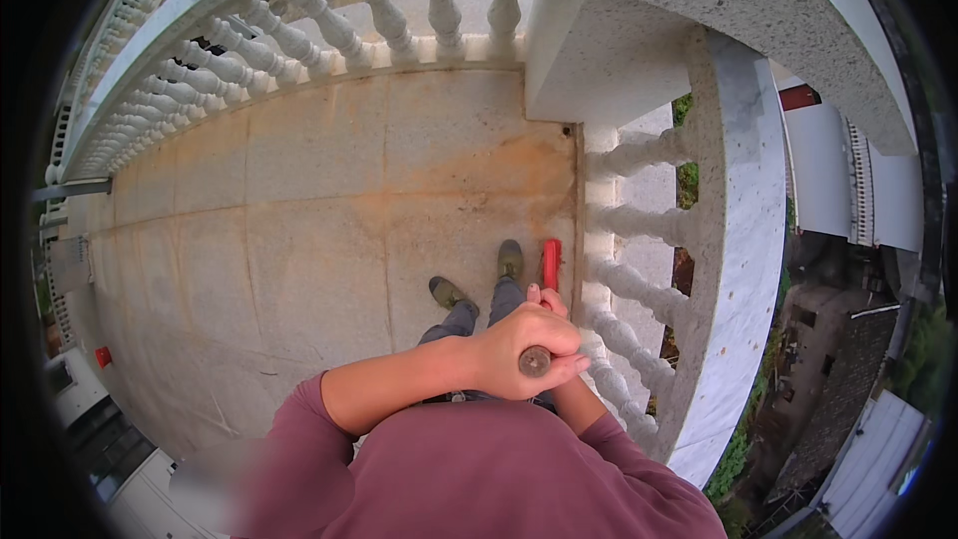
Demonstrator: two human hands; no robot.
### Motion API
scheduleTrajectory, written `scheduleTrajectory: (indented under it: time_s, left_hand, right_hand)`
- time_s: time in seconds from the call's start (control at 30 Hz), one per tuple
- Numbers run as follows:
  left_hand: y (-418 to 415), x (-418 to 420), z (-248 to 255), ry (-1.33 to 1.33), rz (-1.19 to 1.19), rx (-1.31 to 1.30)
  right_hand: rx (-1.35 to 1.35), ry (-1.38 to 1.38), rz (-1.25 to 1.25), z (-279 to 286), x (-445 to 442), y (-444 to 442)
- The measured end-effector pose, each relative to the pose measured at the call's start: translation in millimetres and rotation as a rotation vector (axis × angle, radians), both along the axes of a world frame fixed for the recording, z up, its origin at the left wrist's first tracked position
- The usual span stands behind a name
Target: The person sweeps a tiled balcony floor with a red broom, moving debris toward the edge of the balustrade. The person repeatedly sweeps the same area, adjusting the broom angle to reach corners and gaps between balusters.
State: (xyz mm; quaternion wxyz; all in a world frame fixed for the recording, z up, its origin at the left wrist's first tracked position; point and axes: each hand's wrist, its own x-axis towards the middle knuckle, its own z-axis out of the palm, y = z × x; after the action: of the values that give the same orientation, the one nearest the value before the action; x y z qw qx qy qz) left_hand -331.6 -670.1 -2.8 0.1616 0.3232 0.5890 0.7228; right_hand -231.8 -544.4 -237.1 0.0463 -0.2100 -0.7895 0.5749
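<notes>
My left hand [533, 344] is closed around the top of a wooden handle [535, 361], whose round end faces up. Just beyond it, my right hand [552, 301] is mostly hidden behind the left, its fingers wrapped on the same handle lower down. Past my hands a red broom head [551, 262] rests on the tiled floor [314, 254], beside my right shoe and close to the foot of the balustrade. Most of the handle is hidden by my hands.
A white balustrade with turned balusters [647, 221] and a stone rail [737, 239] runs along the right. Another row of balusters [322, 22] curves across the far side, meeting a square pillar [599, 52]. A small red object [103, 356] lies far left. Rust-coloured stains mark the floor.
</notes>
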Motion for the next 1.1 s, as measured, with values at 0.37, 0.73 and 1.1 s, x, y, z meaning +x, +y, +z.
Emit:
scheduleTrajectory:
  time_s: [0.37, 0.73, 1.1]
  left_hand:
    - [21.2, 1.8, 36.6, 0.174, 0.035, -0.001]
    - [27.9, -66.7, -13.3, 0.030, 0.158, -0.039]
    - [38.9, -69.3, -9.8, 0.114, 0.069, 0.110]
  right_hand:
    - [-0.032, 0.297, 0.293, 22.4, -78.9, -12.2]
    - [0.069, 0.201, 0.005, -45.0, -110.2, 24.9]
    - [0.103, 0.201, 0.023, -33.9, -123.0, 43.1]
